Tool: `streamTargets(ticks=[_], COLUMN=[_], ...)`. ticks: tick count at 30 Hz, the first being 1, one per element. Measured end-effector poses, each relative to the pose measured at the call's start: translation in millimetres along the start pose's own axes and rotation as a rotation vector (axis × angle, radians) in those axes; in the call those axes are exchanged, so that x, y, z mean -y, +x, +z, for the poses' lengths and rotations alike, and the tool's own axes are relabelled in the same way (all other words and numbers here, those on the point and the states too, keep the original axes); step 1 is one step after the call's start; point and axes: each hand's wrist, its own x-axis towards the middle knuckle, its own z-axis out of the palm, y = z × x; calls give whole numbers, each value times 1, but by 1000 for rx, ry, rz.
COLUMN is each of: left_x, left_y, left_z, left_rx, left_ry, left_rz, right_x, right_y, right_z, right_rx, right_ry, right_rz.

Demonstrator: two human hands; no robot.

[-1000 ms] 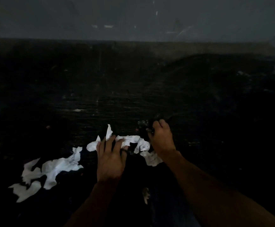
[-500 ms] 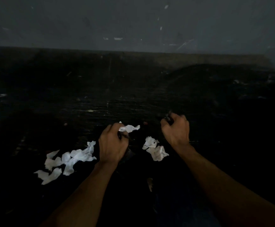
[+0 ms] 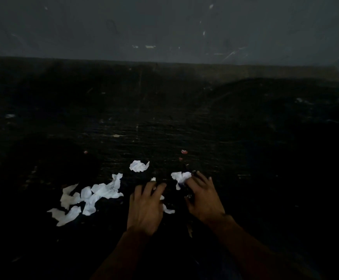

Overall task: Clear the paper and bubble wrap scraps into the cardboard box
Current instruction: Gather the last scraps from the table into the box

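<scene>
hands back down among the scraps, one dropped
left hand (image 3: pixel 146 207) lies spread over small bits, its crumpled paper (image 3: pixel 139 165) now loose on the desk (image 3: pixel 184 128); right hand (image 3: pixel 203 197) touches another scrap (image 3: pixel 181 176), grip unclear. light, soft paper: i'd bunch the left pile (image 3: pixel 89 197) from its middle.

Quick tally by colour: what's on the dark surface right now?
White paper pile: 1
White loose wads: 2
White bits peeking round the left hand: 3
Pink specks plainly visible: 2
Total: 8
</scene>
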Motion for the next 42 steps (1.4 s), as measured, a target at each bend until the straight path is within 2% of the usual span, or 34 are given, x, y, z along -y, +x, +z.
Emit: streamTargets(ticks=[3, 7, 9, 13, 15, 19, 22, 26, 29, 31, 35, 38, 42], left_x=[3, 0, -2, -1, 1, 10, 13, 3, 6, 16, 52, 97, 141], left_y=[-6, -6, -9, -14, -14, -19, -22, -30, -43, -48, -57, -69, -87], left_z=[17, 20, 18, 14, 14, 23, 20, -5, -26, -45, -83, -98, -99], left_rx=[-84, -162, -150, -44, -47, -131, -179, -338, -501, -609, -811, -805, -653], left_ry=[-93, -162, -181, -93, -96, -323, -403, -502, -623, -716, -686, -557, -373], left_rz=[1, -72, -70, 17, 77, 180, 150, 87, -23, -169, -534, -584, -603], right_x=[-1, -7, -7, -11, -11, -7, -4, -2, 12, 32, 90, 137, 183], right_y=[-4, -5, -4, -5, -5, -1, 2, 4, 3, 4, 19, 32, 44], right_z=[14, 24, 24, 27, 25, 11, -2, -18, -25, -26, -16, -4, 16], right_rx=[-20, -271, -320, -300, -269, -262, -209, -176, -292, -287, -346, -318, -362], right_ry=[43, 105, 143, 186, 204, 287, 336, 430, 550, 590, 564, 501, 424], right_rz=[13, -35, -29, 22, 54, 231, 282, 359, 445, 404, 190, -5, -108])
